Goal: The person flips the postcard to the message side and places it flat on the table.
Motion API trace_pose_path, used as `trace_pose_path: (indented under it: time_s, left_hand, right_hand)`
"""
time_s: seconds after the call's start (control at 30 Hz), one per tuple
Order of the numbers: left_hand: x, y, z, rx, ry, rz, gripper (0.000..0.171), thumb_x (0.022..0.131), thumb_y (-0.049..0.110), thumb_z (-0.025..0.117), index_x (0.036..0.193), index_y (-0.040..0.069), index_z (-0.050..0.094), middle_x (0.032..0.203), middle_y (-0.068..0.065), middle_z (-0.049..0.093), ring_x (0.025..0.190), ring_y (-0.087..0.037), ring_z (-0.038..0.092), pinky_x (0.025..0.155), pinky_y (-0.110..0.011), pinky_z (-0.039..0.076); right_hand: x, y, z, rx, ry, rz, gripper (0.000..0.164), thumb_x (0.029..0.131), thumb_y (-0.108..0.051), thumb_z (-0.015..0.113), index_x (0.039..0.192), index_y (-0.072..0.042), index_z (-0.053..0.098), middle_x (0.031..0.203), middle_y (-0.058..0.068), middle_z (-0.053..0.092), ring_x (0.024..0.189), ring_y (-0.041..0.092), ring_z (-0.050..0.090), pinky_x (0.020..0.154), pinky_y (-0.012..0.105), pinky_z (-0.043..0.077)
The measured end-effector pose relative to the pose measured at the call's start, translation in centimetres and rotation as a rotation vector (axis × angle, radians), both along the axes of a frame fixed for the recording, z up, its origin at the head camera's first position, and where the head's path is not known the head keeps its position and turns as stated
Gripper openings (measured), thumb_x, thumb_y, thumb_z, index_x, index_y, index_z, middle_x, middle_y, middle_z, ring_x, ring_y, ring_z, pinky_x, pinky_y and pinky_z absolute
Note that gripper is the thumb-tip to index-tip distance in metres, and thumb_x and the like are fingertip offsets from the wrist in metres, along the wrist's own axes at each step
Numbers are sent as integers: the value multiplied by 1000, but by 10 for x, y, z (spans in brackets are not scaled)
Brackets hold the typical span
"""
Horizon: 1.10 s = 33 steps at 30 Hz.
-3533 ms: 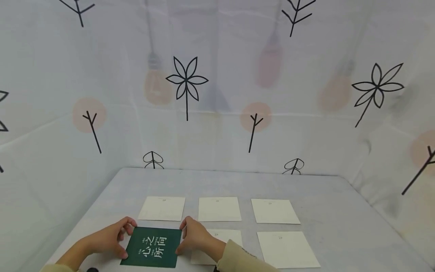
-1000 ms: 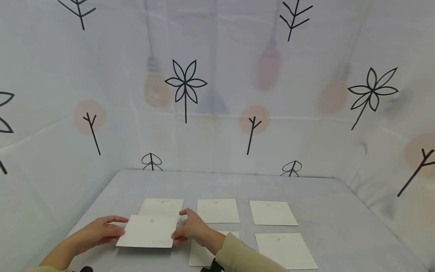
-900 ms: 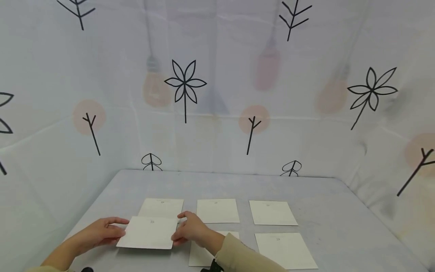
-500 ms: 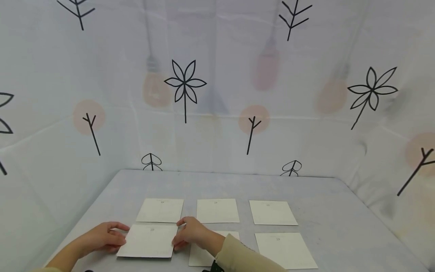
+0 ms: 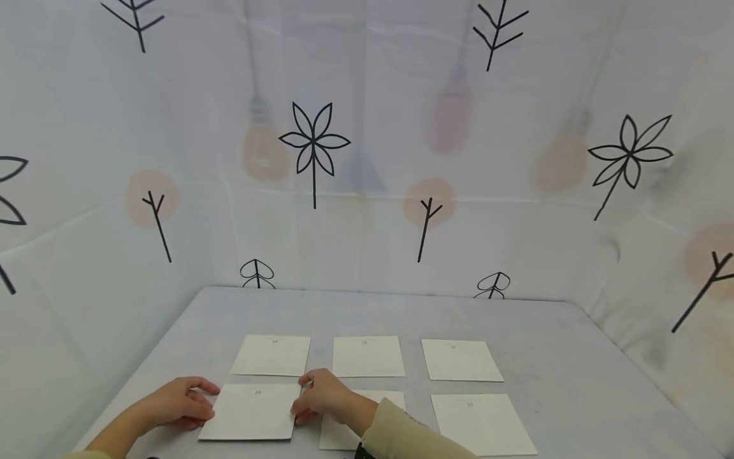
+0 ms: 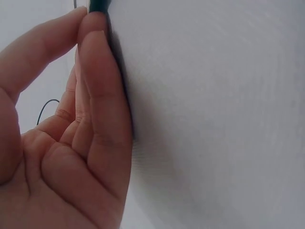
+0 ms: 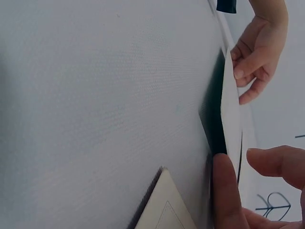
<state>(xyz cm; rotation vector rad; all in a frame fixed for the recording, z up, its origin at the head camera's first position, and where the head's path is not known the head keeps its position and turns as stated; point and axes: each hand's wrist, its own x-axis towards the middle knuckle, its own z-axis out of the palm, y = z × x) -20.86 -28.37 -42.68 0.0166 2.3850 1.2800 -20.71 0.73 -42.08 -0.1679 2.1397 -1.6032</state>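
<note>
A postcard (image 5: pixel 252 413), blank cream side up, lies between my two hands at the front left. My left hand (image 5: pixel 178 403) pinches its left edge; in the left wrist view a bit of the dark green edge (image 6: pixel 99 5) shows at the fingertips. My right hand (image 5: pixel 329 396) holds the right edge, with one finger at the card's underside in the right wrist view. That view shows the green underside (image 7: pixel 215 107) tilted a little off the table. My right hand and sleeve partly cover another cream postcard (image 5: pixel 344 435).
Three cream postcards form the back row: left (image 5: pixel 271 355), middle (image 5: pixel 368 356) and right (image 5: pixel 461 359). One more postcard (image 5: pixel 483 424) lies at the front right. The pale table (image 5: pixel 590 382) meets a patterned cloth backdrop (image 5: pixel 367 242) behind and at the sides.
The postcard showed its green lettered face earlier and is now turned cream side up. Over the last second both hands have lowered it towards the front, off the back-left card it overlapped in view.
</note>
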Motion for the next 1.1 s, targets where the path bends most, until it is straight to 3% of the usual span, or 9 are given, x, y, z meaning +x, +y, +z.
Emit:
trace_pose_path:
  time_s: [0.3,0.57,0.93,1.1]
  left_hand:
    - [0,5,0,-41,-9,64,41,77,9,75,109,-7,55,76,-5,60,67,-16,59,60,-29,51]
    - [2,2,0,-6,28,10,44,76,13,76,107,-8,54,74,-4,59,64,-14,59,58,-28,51]
    - [1,5,1,-34,44,27,42,76,15,76,105,-7,55,73,-3,59,63,-14,57,58,-28,50]
    - [-3,11,2,-39,87,77,42,76,14,76,106,-7,56,76,-4,58,66,-15,57,60,-29,51]
  right_hand:
    - [1,-1,1,28,2,-16,39,74,11,68,110,5,55,73,8,61,60,20,65,59,29,54]
    - [1,1,-1,9,12,0,40,74,10,68,112,3,54,76,8,59,63,22,66,61,31,54]
    - [1,5,2,14,52,-7,45,74,9,70,115,2,53,76,8,57,60,18,64,59,31,54]
    - [1,5,7,-44,58,-20,46,73,11,68,116,3,53,76,10,55,63,24,66,59,33,54]
